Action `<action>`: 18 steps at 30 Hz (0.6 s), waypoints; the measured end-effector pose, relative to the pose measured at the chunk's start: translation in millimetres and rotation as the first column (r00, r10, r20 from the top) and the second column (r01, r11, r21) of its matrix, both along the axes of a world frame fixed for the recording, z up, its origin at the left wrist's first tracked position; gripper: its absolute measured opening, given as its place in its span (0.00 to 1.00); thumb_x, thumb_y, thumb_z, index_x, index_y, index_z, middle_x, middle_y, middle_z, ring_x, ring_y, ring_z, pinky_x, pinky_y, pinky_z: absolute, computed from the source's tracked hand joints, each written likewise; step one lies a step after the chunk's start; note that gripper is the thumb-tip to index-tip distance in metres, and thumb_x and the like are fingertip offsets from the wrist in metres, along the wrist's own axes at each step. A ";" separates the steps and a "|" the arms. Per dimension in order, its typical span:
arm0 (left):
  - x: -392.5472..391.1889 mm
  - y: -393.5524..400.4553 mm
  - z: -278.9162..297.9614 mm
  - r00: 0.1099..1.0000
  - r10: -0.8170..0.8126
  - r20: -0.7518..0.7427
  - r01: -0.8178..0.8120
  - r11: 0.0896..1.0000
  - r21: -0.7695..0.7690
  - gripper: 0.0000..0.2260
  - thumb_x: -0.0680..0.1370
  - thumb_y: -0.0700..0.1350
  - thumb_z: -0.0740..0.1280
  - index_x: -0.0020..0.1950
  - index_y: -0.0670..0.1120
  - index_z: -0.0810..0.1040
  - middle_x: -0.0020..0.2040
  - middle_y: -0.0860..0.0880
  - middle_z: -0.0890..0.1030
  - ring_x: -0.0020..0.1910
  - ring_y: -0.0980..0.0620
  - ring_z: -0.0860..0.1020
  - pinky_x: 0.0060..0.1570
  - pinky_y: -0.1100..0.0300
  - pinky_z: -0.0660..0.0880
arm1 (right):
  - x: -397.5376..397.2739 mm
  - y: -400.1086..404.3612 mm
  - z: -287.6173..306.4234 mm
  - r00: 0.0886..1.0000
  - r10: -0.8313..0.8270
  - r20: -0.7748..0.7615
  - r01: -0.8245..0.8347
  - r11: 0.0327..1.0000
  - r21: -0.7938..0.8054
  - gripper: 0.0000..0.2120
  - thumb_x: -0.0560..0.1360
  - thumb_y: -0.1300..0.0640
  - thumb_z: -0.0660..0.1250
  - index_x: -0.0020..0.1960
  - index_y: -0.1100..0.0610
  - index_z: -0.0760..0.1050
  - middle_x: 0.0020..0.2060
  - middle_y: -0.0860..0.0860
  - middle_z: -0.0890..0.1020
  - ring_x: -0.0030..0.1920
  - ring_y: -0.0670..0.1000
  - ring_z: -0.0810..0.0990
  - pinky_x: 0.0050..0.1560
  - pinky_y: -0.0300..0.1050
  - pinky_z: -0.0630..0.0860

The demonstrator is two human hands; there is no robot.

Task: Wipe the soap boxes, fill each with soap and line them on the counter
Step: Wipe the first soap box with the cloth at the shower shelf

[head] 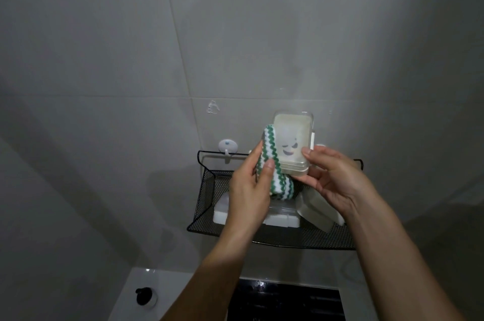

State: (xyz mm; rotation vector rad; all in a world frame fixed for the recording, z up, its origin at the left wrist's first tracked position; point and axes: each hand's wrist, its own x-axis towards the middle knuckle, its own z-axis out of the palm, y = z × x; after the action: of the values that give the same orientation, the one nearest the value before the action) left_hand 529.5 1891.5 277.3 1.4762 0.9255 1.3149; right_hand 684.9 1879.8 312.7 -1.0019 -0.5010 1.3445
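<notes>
We are wiping the clear soap box [292,142], right hand [332,176] pinching it, left hand [248,184] gripping the striped cloth [272,163]; filling comes next

A home bathroom is indicated by grey wall tiles [104,32], a hung wire basket [209,184], and a white worktop [131,292].

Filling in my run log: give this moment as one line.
step: wiping | left hand: grips cloth against box | right hand: holds soap box | more boxes in basket
</notes>
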 end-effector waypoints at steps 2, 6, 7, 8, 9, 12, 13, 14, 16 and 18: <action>1.0 -3.2 -3.4 0.999 0.039 0.034 -0.039 0.999 -0.017 0.19 0.81 0.38 0.65 0.72 0.49 0.74 0.62 0.52 0.82 0.58 0.55 0.82 0.56 0.57 0.80 | 0.3 0.7 -4.3 1.000 -0.018 -0.016 0.018 1.000 0.001 0.13 0.70 0.69 0.71 0.53 0.64 0.74 0.46 0.62 0.86 0.44 0.59 0.87 0.40 0.53 0.85; 0.9 -2.9 -4.5 0.989 0.143 0.028 -0.141 0.988 -0.069 0.19 0.79 0.36 0.68 0.69 0.47 0.78 0.60 0.54 0.83 0.57 0.58 0.82 0.58 0.56 0.79 | -4.1 1.7 -12.5 1.000 -0.011 -0.011 0.011 1.000 0.024 0.14 0.71 0.68 0.71 0.54 0.62 0.73 0.46 0.61 0.86 0.45 0.59 0.87 0.39 0.50 0.84; 0.7 -2.3 -4.2 0.987 0.159 0.016 -0.157 0.984 -0.080 0.18 0.79 0.36 0.68 0.68 0.47 0.78 0.59 0.54 0.83 0.57 0.58 0.82 0.59 0.55 0.79 | -5.0 1.8 -14.2 1.000 -0.008 -0.009 0.009 0.999 0.036 0.15 0.70 0.68 0.71 0.55 0.62 0.73 0.48 0.61 0.86 0.46 0.59 0.87 0.40 0.50 0.84; 0.5 -2.1 -3.7 0.985 0.170 0.009 -0.168 0.982 -0.091 0.18 0.78 0.36 0.68 0.68 0.47 0.79 0.59 0.54 0.83 0.57 0.58 0.82 0.60 0.53 0.79 | -6.0 1.8 -15.4 1.000 -0.006 -0.004 0.006 0.999 0.049 0.17 0.68 0.67 0.72 0.55 0.62 0.73 0.48 0.61 0.86 0.46 0.59 0.87 0.40 0.49 0.84; 0.1 -2.1 -3.1 0.984 0.178 0.010 -0.176 0.979 -0.103 0.18 0.78 0.36 0.68 0.67 0.47 0.79 0.59 0.54 0.84 0.57 0.57 0.82 0.60 0.51 0.79 | -6.9 1.8 -16.0 1.000 -0.005 0.005 0.005 0.998 0.063 0.18 0.66 0.66 0.73 0.55 0.61 0.73 0.48 0.60 0.86 0.46 0.58 0.87 0.40 0.49 0.84; -1.0 -3.3 -1.9 0.982 0.191 0.006 -0.188 0.972 -0.143 0.17 0.79 0.36 0.68 0.67 0.46 0.79 0.56 0.51 0.85 0.54 0.55 0.83 0.58 0.48 0.80 | -9.9 2.6 -19.7 0.998 -0.018 0.060 0.011 0.992 0.123 0.19 0.65 0.66 0.73 0.53 0.59 0.73 0.46 0.58 0.87 0.45 0.57 0.87 0.43 0.48 0.84; -1.0 -4.4 -1.6 0.982 0.186 0.016 -0.181 0.970 -0.160 0.17 0.79 0.36 0.68 0.67 0.46 0.79 0.56 0.50 0.85 0.54 0.54 0.84 0.58 0.48 0.80 | -11.4 2.8 -21.1 0.997 -0.026 0.075 0.015 0.989 0.144 0.18 0.66 0.67 0.73 0.53 0.59 0.73 0.46 0.57 0.87 0.45 0.56 0.87 0.43 0.47 0.84; -0.7 -5.3 -1.3 0.983 0.179 0.036 -0.169 0.969 -0.181 0.16 0.79 0.36 0.68 0.67 0.45 0.78 0.56 0.49 0.85 0.54 0.52 0.84 0.58 0.47 0.80 | -12.9 2.7 -22.2 0.996 -0.034 0.084 0.020 0.987 0.162 0.17 0.67 0.68 0.72 0.53 0.59 0.72 0.45 0.57 0.87 0.44 0.55 0.87 0.42 0.47 0.83; -0.9 -6.3 -0.1 0.983 0.170 0.069 -0.152 0.964 -0.220 0.17 0.79 0.36 0.68 0.67 0.44 0.78 0.56 0.47 0.85 0.54 0.51 0.84 0.57 0.46 0.80 | -14.2 2.2 -23.6 0.996 -0.040 0.082 0.024 0.982 0.185 0.17 0.67 0.69 0.72 0.52 0.59 0.72 0.44 0.57 0.87 0.44 0.55 0.87 0.41 0.45 0.83; -3.5 -7.9 1.0 0.981 0.181 0.063 -0.164 0.963 -0.212 0.16 0.79 0.37 0.68 0.67 0.46 0.78 0.56 0.48 0.85 0.53 0.52 0.84 0.56 0.47 0.81 | -13.0 1.5 -23.4 0.997 -0.037 0.075 0.022 0.982 0.190 0.18 0.64 0.66 0.74 0.50 0.58 0.72 0.45 0.58 0.87 0.45 0.56 0.87 0.42 0.46 0.83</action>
State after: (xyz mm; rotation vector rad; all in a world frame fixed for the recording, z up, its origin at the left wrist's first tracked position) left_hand 526.0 1883.6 278.3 1.1953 1.1215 1.3496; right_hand 671.9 1881.4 289.3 -0.9039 -0.6575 1.2104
